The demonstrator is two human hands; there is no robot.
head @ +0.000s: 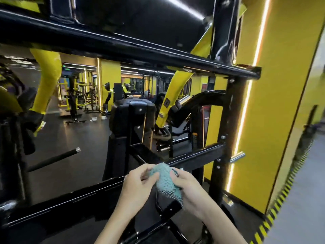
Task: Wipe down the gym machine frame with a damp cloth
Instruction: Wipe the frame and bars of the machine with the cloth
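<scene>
A bunched light-blue cloth (164, 179) with a dark patterned edge sits between both my hands, low in the middle of the view. My left hand (139, 185) pinches its left side with curled fingers. My right hand (187, 187) grips its right side and lower end. The cloth hangs just in front of a black horizontal bar (197, 156) of the gym machine frame, without clearly touching it. A thick black upper beam (123, 44) crosses overhead, and a black upright post (226, 131) stands at the right.
A black padded seat back (131, 117) stands behind the lower bar. Yellow lever arms (48, 80) hang at left and centre. A yellow wall panel (274, 103) with light strips closes the right side. Other machines fill the dark floor (70, 138) beyond.
</scene>
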